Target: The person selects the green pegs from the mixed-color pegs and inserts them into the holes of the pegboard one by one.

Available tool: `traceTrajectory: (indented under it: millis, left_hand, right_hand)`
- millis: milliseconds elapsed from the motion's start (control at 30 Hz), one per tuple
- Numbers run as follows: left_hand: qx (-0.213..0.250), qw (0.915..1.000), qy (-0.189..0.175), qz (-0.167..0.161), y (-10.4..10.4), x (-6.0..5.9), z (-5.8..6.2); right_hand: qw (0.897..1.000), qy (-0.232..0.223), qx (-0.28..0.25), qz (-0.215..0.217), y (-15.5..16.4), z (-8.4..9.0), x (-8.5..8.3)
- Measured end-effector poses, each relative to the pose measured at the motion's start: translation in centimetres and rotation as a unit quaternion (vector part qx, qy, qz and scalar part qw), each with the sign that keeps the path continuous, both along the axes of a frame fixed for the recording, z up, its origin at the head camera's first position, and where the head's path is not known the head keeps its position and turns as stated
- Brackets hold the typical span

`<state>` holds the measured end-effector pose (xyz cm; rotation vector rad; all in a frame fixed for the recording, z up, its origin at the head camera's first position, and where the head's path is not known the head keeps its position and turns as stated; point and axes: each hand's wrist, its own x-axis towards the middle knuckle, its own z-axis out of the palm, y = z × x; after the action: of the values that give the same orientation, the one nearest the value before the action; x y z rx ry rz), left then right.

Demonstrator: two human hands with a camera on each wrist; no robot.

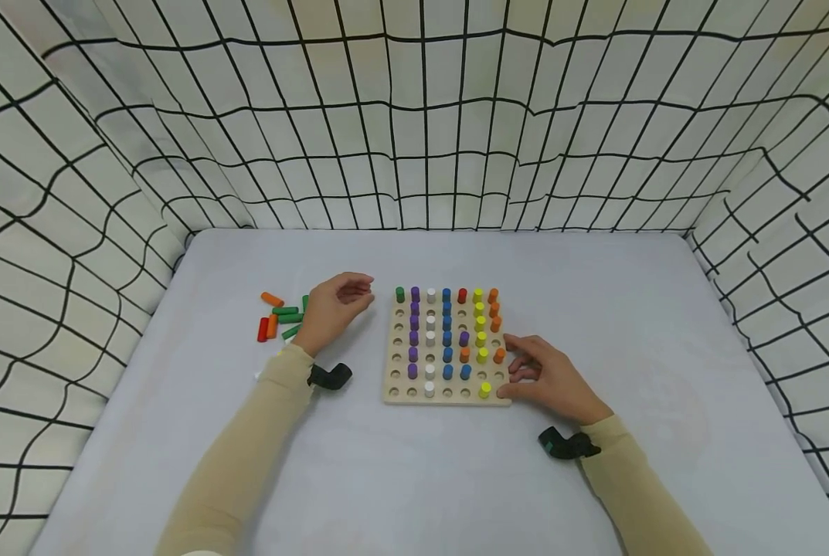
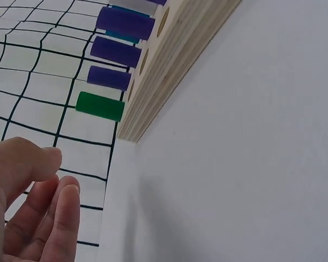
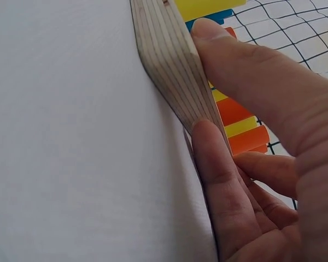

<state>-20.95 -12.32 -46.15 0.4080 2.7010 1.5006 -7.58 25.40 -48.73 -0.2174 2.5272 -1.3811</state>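
Observation:
A wooden pegboard stands on the table, with upright pegs in columns: purple, white, blue, yellow and orange. One green peg fills its far left corner hole. My right hand grips the board's near right corner; in the right wrist view the thumb lies over the top and a finger against the side edge. My left hand hovers left of the board, fingers loosely bent, with nothing visible between thumb and fingertips in the left wrist view.
Loose green pegs, red pegs and orange pegs lie left of the left hand, which partly hides the pile. Black grid netting surrounds the white table at the back and sides.

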Motion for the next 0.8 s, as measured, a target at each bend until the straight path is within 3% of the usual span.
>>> traceTrajectory:
  millis: [500,800]
  left_hand:
    - [-0.003,0.9998,-0.005,0.020,-4.4,0.2,1.7]
    - [-0.044,0.9985,-0.026,0.022,-6.3,0.3,1.5]
  right_hand:
    - [1.000,0.004,0.014,-0.007,0.3,-0.4,0.0]
    - [1.000,0.009,0.014,-0.004,0.2,-0.4,0.0]
